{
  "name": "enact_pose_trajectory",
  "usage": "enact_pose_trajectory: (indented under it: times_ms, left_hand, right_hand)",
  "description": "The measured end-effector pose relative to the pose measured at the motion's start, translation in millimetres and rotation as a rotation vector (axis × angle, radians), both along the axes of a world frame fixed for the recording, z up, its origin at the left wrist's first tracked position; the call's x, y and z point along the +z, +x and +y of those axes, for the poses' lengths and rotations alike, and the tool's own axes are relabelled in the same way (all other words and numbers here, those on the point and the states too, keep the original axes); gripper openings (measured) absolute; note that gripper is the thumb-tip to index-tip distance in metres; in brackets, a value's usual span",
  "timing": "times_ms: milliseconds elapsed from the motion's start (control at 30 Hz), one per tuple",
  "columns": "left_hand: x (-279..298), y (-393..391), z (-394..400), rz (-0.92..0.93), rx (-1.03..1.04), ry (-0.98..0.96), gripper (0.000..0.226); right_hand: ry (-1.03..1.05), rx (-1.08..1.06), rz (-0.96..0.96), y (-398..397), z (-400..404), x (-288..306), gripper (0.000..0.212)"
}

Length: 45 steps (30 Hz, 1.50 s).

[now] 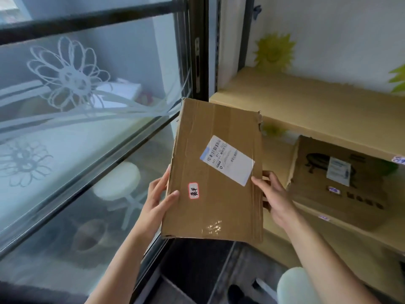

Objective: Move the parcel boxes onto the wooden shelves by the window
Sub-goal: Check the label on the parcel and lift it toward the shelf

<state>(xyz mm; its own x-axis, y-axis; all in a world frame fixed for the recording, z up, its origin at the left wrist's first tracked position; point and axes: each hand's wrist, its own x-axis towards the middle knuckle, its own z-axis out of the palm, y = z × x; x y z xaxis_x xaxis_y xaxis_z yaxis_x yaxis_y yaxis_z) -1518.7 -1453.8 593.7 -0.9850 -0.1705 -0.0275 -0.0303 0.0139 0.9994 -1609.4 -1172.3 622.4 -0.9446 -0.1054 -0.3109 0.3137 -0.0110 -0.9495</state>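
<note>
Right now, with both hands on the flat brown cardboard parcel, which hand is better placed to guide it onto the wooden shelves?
Probably the right hand: it grips the flat brown cardboard parcel on the edge facing the pale wooden shelves. The left hand holds the window-side edge.

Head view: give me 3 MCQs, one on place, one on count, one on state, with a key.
1. Where does the printed brown cardboard box sit?
A. on the pale wooden lower shelf
B. on the floor
C. on the window sill

2. How many stickers does the held flat brown cardboard parcel show on its face?
A. none
B. two
C. five

3. How is the held parcel gripped?
A. left hand only
B. right hand only
C. both hands

Key: 1 A, it rests on the shelf board. 2 B, the white shipping label and the small red-bordered sticker. 3 C, the left hand and right hand clasp opposite edges.
</note>
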Motion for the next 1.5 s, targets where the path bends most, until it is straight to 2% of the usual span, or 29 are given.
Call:
enact_pose_trajectory:
  times_ms: [233,333,467,567,700,900,1000,1100,1200,1367,1500]
  left_hand:
    - [23.1,-8.6,7.7,0.097,0.026,0.285,0.064]
    - [33.3,-13.5,11.6,0.083,0.027,0.319,0.069]
    - [39.9,-11.8,13.2,0.078,0.015,0.358,0.064]
    - [45.9,-7.1,17.0,0.086,-0.017,0.389,0.062]
    - [58.7,-8.5,21.2,0.076,-0.063,0.397,0.074]
    - [74.3,-7.6,26.3,0.001,-0.08,0.407,0.075]
    - [84.2,-3.3,30.6,0.023,-0.061,0.399,0.091]
    - [93.9,1.5,35.1,0.058,-0.06,0.396,0.104]
    - [102.1,6.4,37.3,0.085,-0.064,0.405,0.102]
    - [106.9,7.7,39.6,0.083,-0.066,0.42,0.103]
    - [104.3,6.3,40.9,0.071,-0.065,0.443,0.097]
  right_hand:
    - [-0.09,-0.017,0.121,0.1,10.0,21.1,0.025]
    - [-0.184,0.036,0.109,1.1,9.2,34.4,0.038]
    - [-0.247,0.1,0.069,9.0,10.7,47.5,0.037]
    - [-0.264,0.076,0.096,13.6,13.7,54.9,0.047]
    - [-0.268,0.037,0.108,18.8,16.1,64.9,0.064]
    - [-0.265,0.004,0.219,24.2,25.4,75.7,0.048]
    - [-0.275,0.017,0.255,29.4,30.2,83.7,0.037]
    - [-0.295,-0.002,0.258,34.1,37.5,87.1,0.04]
    - [-0.329,-0.014,0.258,39.2,42.2,91.1,0.046]
    - [-0.367,-0.016,0.267,42.0,45.7,91.8,0.033]
    - [-0.375,-0.01,0.279,42.8,45.5,89.9,0.039]
